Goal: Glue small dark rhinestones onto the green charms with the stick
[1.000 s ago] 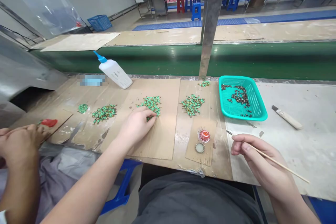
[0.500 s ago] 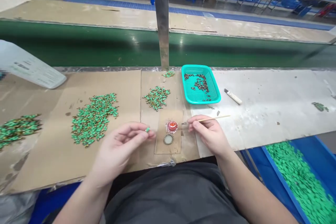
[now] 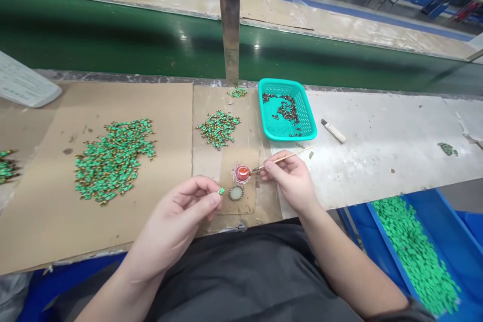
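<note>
Between thumb and fingertips, my left hand point(image 3: 184, 216) pinches a small green piece point(image 3: 221, 191). My right hand point(image 3: 289, 178) is closed round a thin paintbrush point(image 3: 281, 159), its tip at the edge of a small round pot of red paint point(image 3: 242, 173). Just below the pot sits a round cap with a ridged rim and a pale inside point(image 3: 236, 192). Both rest on a small cardboard piece point(image 3: 247, 206). Beyond my hands lies a pile of small green and gold-brown pieces point(image 3: 219, 128), with a larger pile point(image 3: 115, 158) to the left.
A turquoise basket point(image 3: 267, 131) holds small dark pieces. Right of it lies a flat brush with a pale handle point(image 3: 334, 131). A metal post point(image 3: 230, 25) rises at the table's back edge. Below right, a blue tray point(image 3: 400, 256) contains many green pieces. A white container point(image 3: 28, 83) leans in at left.
The brush tip has moved left from beside the red paint pot to its edge. My left hand still pinches the green piece, now nearer the cap. The view has tilted down and shifted.
</note>
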Tool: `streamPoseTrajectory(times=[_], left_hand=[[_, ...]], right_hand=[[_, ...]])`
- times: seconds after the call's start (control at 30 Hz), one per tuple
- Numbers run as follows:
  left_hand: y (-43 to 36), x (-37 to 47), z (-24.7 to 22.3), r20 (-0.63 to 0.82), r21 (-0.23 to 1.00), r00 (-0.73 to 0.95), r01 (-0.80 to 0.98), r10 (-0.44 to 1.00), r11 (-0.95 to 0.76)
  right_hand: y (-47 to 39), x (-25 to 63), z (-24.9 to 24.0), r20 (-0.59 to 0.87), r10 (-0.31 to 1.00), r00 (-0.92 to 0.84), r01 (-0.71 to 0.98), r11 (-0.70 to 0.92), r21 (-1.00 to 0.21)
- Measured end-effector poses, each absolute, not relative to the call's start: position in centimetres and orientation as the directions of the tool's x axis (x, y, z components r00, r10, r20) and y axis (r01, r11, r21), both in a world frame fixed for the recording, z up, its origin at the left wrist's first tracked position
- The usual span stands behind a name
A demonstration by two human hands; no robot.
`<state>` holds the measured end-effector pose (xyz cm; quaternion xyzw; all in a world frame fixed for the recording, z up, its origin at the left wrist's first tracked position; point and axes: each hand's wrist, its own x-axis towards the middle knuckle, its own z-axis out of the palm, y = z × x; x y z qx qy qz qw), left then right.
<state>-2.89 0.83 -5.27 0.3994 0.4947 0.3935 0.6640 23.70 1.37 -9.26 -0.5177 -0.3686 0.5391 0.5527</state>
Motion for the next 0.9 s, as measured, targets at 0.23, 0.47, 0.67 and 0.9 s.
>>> streamPoseTrajectory(times=[0.23,0.47,0.67,0.9], left_hand=[[0.7,-2.9,-4.7,-0.327,0.907,0.277,-0.178,0.903,0.383],[0.2,-2.6,-4.2,-0.362,0.88,0.248,-0.226,0.899,0.417],[-0.9,-1.6,-3.3,-0.343,0.808,0.382,-0.347,0.858,0.477],[-1.8,-1.0,-2.1,-0.302,0.75,0.452,-0.431,0.839,0.502]], right_hand=[[1.6,23.7,-9.3,-0.147,0.979,0.14,-0.242,-0.11,-0.964],[1.1,23.6,-8.1,-0.106,0.985,0.134,-0.293,-0.063,-0.954],[-1.9,22.3,-3.8,0.035,0.998,0.057,-0.384,0.054,-0.922],[-3.9,21.5,-0.6,0.051,0.998,0.044,-0.34,0.063,-0.938]])
